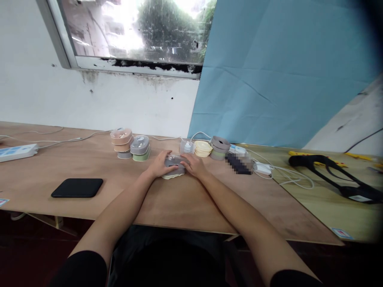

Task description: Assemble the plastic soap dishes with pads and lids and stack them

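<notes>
Plywood tabletop (179, 203) is running under a grimy window (137, 28), and I am cupping the grey-lidded container (174, 162) straight ahead, left hand (159, 168) and right hand (196, 166) curling round its ends, equally near, its long axis lying left-right.

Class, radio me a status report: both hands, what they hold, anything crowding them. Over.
Left hand, right hand both gripping grey container on wooden table. Clear tub, cream stack close behind.

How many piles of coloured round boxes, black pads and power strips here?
Piles of round boxes: 5 (peach pile, grey-green pile, grey pile held by left hand and right hand, cream pile, brown pile)
Black pad: 1
Power strip: 1
Total: 7
</notes>
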`<state>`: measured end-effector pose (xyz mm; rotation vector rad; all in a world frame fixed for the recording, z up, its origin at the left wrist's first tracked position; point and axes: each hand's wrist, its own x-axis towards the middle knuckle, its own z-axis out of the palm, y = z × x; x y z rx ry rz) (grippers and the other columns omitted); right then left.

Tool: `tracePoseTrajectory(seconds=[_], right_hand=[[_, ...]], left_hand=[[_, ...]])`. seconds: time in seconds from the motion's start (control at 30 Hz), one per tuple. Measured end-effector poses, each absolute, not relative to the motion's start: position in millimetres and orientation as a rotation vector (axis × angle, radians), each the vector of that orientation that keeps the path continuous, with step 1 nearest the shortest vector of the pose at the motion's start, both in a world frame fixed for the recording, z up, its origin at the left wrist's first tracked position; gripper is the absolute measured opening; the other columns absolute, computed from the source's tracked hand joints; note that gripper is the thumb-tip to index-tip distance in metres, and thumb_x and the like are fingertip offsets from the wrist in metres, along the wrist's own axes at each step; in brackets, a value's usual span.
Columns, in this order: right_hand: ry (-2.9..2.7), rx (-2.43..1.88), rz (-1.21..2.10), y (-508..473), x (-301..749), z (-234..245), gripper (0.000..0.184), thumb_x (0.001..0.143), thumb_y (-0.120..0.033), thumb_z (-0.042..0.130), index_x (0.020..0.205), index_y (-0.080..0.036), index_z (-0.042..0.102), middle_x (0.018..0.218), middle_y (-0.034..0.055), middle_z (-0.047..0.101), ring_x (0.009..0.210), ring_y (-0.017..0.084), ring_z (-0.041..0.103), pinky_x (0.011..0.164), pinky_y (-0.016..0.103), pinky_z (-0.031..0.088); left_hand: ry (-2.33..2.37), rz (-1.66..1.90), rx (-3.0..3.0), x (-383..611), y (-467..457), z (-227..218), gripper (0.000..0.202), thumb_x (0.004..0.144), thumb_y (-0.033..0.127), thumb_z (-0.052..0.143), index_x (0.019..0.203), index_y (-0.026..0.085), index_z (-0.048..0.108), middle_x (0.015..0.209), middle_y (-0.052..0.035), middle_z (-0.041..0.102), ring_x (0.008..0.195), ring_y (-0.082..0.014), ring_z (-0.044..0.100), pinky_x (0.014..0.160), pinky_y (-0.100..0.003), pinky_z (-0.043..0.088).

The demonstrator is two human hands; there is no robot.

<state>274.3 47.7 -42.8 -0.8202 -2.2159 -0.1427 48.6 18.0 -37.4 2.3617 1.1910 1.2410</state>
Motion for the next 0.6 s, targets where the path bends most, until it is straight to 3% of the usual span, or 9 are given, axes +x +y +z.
tracePoseTrajectory(seconds=[0.1, 0.2, 0.3, 0.43, 0.6], right_hand=[[-2.122, -0.796, -0.201, 51, 276, -47, 0.039, 0.094, -0.04, 0.045, 0.127, -0.02, 0.05, 0.116, 0.0098, 0.064, 0.107, 0.022, 0.061, 0.091, 0.039, 0.051], [-2.038, -0.736, -0.297, 56, 277, -49, 0.045, 0.094, -0.033, 0.045, 0.137, -0.02, 0.038, 0.129, 0.013, 0.055, 0.12, 0.023, 0.053, 0.095, 0.041, 0.05], [-2.021, -0.685, -0.438, 59, 276, -50, 0.044, 0.093, -0.025, 0.045, 0.136, -0.02, 0.039, 0.136, 0.0146, 0.047, 0.125, 0.024, 0.048, 0.099, 0.044, 0.048], [-2.101, -0.676, -0.561, 61, 273, -50, 0.038, 0.092, -0.015, 0.043, 0.126, -0.025, 0.053, 0.133, 0.011, 0.052, 0.107, 0.02, 0.059, 0.089, 0.038, 0.052], [-2.221, -0.699, -0.543, 58, 270, -46, 0.027, 0.092, -0.021, 0.047, 0.111, -0.025, 0.065, 0.132, 0.0074, 0.056, 0.102, 0.02, 0.06, 0.086, 0.036, 0.052]], left_hand=[[1.237, 1.325, 2.315, 50, 21, -38, 0.049, 0.083, 0.043, 0.059, 0.123, 0.016, 0.05, 0.119, -0.0121, 0.058, 0.102, -0.0222, 0.06, 0.09, -0.036, 0.049], [1.36, 1.464, 2.198, 48, 26, -37, 0.026, 0.091, 0.034, 0.047, 0.105, 0.017, 0.059, 0.101, -0.0086, 0.065, 0.092, -0.0196, 0.062, 0.084, -0.033, 0.049], [1.457, 1.641, 1.92, 45, 32, -38, 0.024, 0.093, 0.032, 0.043, 0.103, 0.017, 0.059, 0.088, -0.0062, 0.067, 0.08, -0.0182, 0.064, 0.078, -0.032, 0.049], [1.373, 1.767, 1.588, 42, 39, -40, 0.03, 0.092, 0.033, 0.045, 0.115, 0.014, 0.051, 0.079, -0.0033, 0.065, 0.062, -0.0147, 0.062, 0.067, -0.03, 0.05], [1.247, 1.71, 1.435, 44, 43, -41, 0.045, 0.088, 0.043, 0.051, 0.12, 0.011, 0.048, 0.074, -0.0041, 0.064, 0.058, -0.0153, 0.061, 0.057, -0.028, 0.049]])
